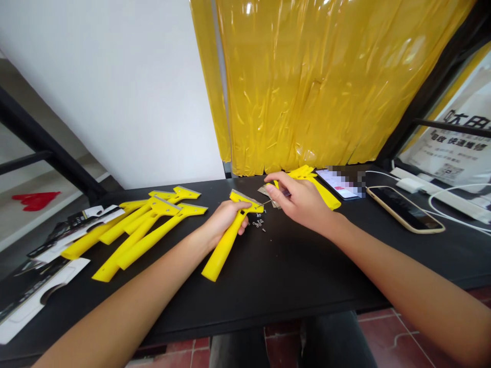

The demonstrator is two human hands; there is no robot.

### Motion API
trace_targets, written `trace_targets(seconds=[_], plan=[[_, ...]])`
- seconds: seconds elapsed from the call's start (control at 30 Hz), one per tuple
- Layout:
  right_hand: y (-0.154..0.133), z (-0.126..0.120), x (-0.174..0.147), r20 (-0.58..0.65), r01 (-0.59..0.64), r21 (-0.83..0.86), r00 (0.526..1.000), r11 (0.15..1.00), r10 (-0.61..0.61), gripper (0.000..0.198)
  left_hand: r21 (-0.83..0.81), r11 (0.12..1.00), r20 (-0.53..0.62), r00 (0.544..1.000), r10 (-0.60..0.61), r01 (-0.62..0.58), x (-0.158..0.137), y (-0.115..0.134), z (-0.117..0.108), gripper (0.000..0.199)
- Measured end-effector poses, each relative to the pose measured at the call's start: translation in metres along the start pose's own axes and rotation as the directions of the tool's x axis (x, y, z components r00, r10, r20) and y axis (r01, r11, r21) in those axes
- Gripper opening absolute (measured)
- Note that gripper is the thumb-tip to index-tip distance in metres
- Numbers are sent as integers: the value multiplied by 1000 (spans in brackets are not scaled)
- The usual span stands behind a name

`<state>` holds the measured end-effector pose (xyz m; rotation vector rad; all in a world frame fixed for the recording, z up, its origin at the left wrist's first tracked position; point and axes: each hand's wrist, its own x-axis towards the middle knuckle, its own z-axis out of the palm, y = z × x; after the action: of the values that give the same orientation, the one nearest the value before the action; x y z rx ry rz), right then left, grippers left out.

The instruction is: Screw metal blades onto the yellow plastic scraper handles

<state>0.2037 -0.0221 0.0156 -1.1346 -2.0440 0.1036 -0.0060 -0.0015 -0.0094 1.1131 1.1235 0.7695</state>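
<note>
My left hand (224,222) is wrapped round the neck of a yellow scraper (221,254), with its wide head turned up and to the right. My right hand (305,202) is closed on a screwdriver, whose thin metal shaft (267,202) points at the scraper's head; most of the screwdriver handle is hidden by the fingers. Whether the tip sits in a screw is too small to tell. Small loose screws and nuts (259,223) lie on the black table (291,266) just right of the scraper. Behind my right hand rest more yellow scraper parts (326,191), partly hidden.
Several yellow scrapers with metal edges (153,217) lie overlapping at the left. Black-and-white cardboard packaging (57,291) lies beside them. Two phones, one in a beige case (406,209), lie at the right near white cables and a power strip (441,191). Yellow plastic film (307,92) hangs behind.
</note>
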Motion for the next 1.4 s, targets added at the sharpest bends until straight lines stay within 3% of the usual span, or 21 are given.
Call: trace_targets(seconds=[0.27,0.47,0.77,1.0,1.17,1.4], plan=[[2,-1,2,-5,39,16,999,999,-39,37,-12,1000,-3,1000,2,-2,-1,0,-1,15],[3,-1,2,-4,-28,-5,1000,1000,28,28,7,1000,7,1000,0,0,-1,0,-1,18],[1,2,1,-24,64,79,998,995,-63,36,22,1000,-11,1000,3,-3,-2,0,1,16],[4,-4,2,23,-22,85,1000,996,20,26,15,1000,-2,1000,2,-2,-5,3,1,17],[3,-2,2,-24,39,127,999,991,-37,33,53,995,21,997,81,-82,-4,5,-6,17],[4,-3,2,45,22,141,999,990,-29,25,151,978,29,989,143,-146,-5,9,-12,20]])
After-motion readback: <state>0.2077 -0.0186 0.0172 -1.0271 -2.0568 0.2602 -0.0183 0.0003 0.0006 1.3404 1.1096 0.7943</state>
